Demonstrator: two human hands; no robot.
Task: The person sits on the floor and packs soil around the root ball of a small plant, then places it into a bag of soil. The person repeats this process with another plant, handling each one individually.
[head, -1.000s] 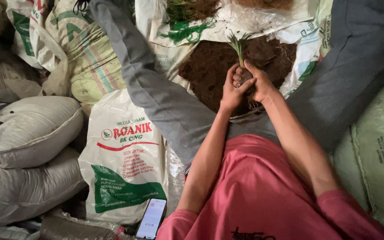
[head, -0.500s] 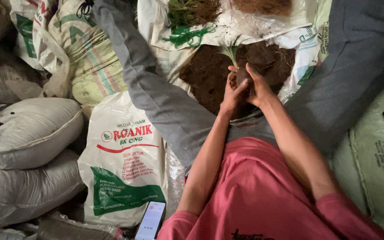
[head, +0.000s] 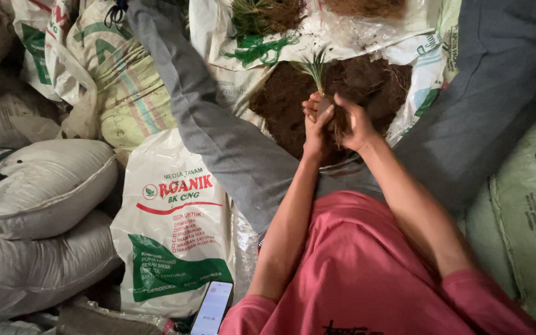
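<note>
- The grey trouser legs (head: 218,136) of the seated person spread wide across the view, one running up to the top left, the other filling the upper right, with the red shirt (head: 355,273) between them at the bottom.
- Stuffed sacks crowd the left side: two pale grey sacks (head: 38,186) stacked one above the other, and a yellowish woven sack (head: 125,93) above them, leaning against the left leg.
- A pale green sack (head: 528,223) lies at the right edge, beside the right leg.
- A white bag with a green and red print (head: 175,236) stands just beside the left leg, low in the view.
- An opened white sack (head: 243,56) is spread between the legs, and a heap of dark brown soil (head: 280,105) lies on it.
- The left hand (head: 315,124) and right hand (head: 353,124) meet over the soil, fingers curled, both closed around the root clump of a small seedling (head: 315,67). Its thin green leaves stick up above the hands; the roots are mostly hidden by the fingers.
- More green seedlings (head: 249,12) with brown roots lie at the top, beyond the soil heap.
- A phone (head: 212,307) with its screen lit lies at the bottom, by the printed bag.
</note>
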